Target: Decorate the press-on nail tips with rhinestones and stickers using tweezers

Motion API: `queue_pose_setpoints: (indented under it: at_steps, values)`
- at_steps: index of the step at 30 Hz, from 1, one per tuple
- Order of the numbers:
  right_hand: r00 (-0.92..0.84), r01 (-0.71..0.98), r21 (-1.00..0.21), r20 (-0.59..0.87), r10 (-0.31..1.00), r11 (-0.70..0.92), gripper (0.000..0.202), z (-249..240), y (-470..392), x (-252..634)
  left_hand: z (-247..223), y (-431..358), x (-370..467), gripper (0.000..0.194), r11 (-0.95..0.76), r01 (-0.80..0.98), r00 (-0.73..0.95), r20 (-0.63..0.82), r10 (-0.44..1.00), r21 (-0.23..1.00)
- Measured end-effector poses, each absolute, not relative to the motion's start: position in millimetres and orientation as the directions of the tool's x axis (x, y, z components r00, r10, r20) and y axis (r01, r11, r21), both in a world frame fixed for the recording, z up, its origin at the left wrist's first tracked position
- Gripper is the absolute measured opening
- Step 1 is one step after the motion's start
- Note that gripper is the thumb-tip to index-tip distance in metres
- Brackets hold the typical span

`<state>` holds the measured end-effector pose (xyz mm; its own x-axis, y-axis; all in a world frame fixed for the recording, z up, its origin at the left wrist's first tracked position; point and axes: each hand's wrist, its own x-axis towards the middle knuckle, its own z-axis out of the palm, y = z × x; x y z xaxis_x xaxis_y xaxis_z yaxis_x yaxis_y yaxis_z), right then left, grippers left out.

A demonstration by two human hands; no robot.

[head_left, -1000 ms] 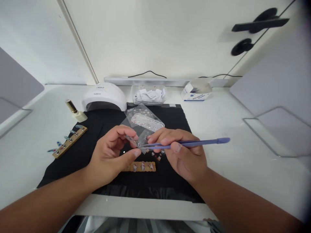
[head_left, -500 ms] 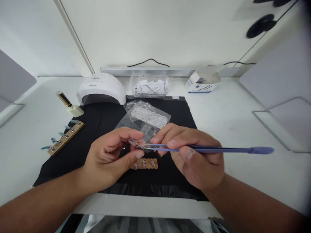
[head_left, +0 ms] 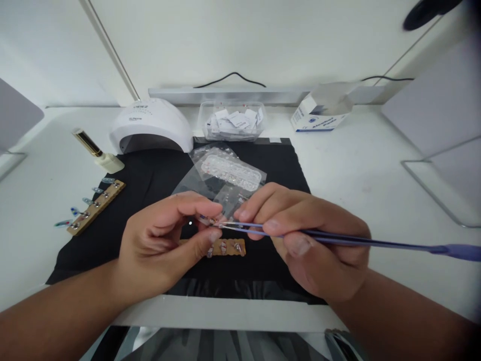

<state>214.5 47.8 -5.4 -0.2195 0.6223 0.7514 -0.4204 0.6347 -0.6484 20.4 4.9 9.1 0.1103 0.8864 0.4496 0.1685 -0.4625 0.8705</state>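
My left hand (head_left: 165,250) pinches a small decorated nail tip (head_left: 209,219) between thumb and fingers. Purple tweezers (head_left: 338,239) lie in my right hand (head_left: 311,235), their metal points at the nail tip; whether they grip anything is too small to tell. Below the hands, a wooden strip (head_left: 230,247) with several decorated tips rests on the black mat (head_left: 150,175), partly hidden by my left hand. Behind the hands are clear plastic sheets and a clear tray of small gems (head_left: 231,171).
On the left stand a second wooden strip (head_left: 98,206) with several nail tips, a polish bottle (head_left: 108,161) and a white lamp (head_left: 152,123). At the back are a plastic box of white packets (head_left: 233,133) and an open carton (head_left: 319,120).
The view has shifted slightly. My right hand has moved a little right, and the rear end of the tweezers has swung down and to the right. My left hand keeps its pinch.
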Motion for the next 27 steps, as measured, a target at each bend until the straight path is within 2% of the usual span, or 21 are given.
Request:
queue_pose_setpoints:
  at_steps: [8,18,27]
  values:
    - [-0.243,-0.414,-0.657,0.747,0.619,0.63,0.014,-2.4,47.8,215.9,11.2,2.9,20.6,0.027,-0.497,0.216,0.145,0.476,0.867,0.84]
    - [-0.246,-0.408,-0.655,0.75,0.614,0.636,0.01,-2.9,49.7,217.5,11.0,2.9,20.5,0.033,-0.568,0.305,0.17,0.544,0.822,0.764]
    - [-0.245,-0.339,-0.666,0.745,0.621,0.665,0.014,-5.1,46.6,216.6,15.0,3.0,23.6,0.024,-0.483,0.336,0.113,0.475,0.873,0.808]
